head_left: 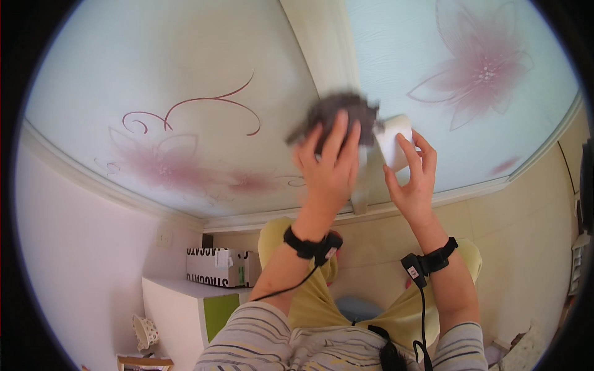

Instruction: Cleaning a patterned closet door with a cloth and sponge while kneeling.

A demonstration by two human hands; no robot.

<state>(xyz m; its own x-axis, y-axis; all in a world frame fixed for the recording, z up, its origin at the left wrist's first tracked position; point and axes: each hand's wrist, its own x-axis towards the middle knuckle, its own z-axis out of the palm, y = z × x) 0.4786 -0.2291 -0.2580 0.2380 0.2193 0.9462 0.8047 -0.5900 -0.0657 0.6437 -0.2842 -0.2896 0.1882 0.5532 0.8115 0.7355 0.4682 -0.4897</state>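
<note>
A dark grey crumpled cloth (343,106), blurred by motion, is in front of the frosted glass doors. My left hand (331,162) is closed on it, with the fingers spread over its near side. Just to the right, my right hand (416,176) grips a small white object (393,143) between thumb and fingers. It has smooth sides and looks like a cup or a folded sheet; I cannot tell which. The cloth and the white object are close together, and blur hides whether they touch.
Frosted door panels (396,62) with pink flowers meet at a cream frame (318,43). At the lower left, a printed cardboard box (211,267) lies on a white cabinet (173,312) with a green panel. A round blue-grey thing (359,308) is below, between my legs.
</note>
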